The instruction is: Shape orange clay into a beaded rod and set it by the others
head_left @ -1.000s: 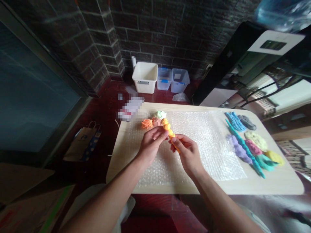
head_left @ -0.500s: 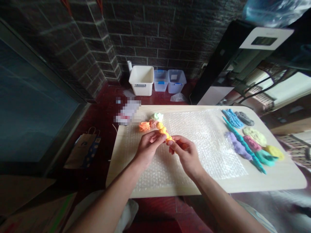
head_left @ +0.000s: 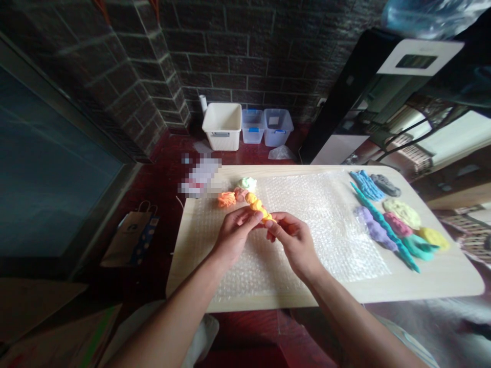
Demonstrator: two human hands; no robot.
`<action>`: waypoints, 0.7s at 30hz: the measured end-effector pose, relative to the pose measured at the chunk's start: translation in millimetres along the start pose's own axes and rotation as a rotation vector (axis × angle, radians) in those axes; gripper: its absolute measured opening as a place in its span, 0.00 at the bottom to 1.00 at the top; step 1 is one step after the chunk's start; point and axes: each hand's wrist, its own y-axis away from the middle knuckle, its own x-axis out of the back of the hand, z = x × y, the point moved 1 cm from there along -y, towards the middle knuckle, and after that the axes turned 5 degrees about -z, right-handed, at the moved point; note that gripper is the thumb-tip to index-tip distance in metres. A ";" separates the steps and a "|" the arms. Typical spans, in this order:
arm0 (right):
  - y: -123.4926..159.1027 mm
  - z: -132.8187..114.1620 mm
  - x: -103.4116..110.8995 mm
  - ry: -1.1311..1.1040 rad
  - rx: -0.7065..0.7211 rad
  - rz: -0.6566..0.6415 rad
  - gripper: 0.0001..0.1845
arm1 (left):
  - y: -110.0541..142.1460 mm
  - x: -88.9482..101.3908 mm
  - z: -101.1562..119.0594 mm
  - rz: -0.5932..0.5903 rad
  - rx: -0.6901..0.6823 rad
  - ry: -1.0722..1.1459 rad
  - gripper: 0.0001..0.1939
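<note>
A knobbly roll of orange-yellow clay (head_left: 256, 205) is held above the bubble wrap (head_left: 322, 220) by both my hands. My left hand (head_left: 235, 234) pinches it from the left, fingers closed on its middle. My right hand (head_left: 294, 241) grips its near end, fingers curled round it. The roll's far end points at small clay lumps: an orange one (head_left: 226, 199), a pink one (head_left: 240, 193) and a pale green one (head_left: 247, 183).
The light wooden table (head_left: 433, 281) carries several clay pieces at the right, among them a long teal twist (head_left: 387, 231) and a purple piece (head_left: 374, 230). A white bin (head_left: 221, 126) and two clear boxes (head_left: 266, 125) stand by the brick wall. A paper bag (head_left: 132, 232) sits on the floor at left.
The view shifted slightly. My hands have drawn closer together on the clay roll, and its far end now lies lower, nearer the lumps.
</note>
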 end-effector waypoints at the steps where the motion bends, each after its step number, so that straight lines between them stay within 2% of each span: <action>1: 0.0 -0.1 -0.2 -0.007 -0.007 -0.002 0.12 | 0.0 -0.5 0.8 -0.001 0.003 0.012 0.09; 6: 0.8 1.6 -1.1 -0.088 -0.029 -0.012 0.14 | -0.6 2.3 1.8 -0.007 0.014 0.020 0.09; 10: 1.5 5.9 1.1 -0.173 -0.036 -0.019 0.15 | -2.6 10.8 -1.3 0.031 0.000 -0.011 0.14; 15: 0.9 11.6 4.3 -0.132 -0.018 -0.012 0.13 | -4.4 15.3 -4.4 0.046 -0.009 -0.030 0.17; 21: 0.3 13.0 3.7 -0.147 -0.005 0.001 0.13 | -3.3 11.3 -5.6 0.045 -0.022 -0.060 0.14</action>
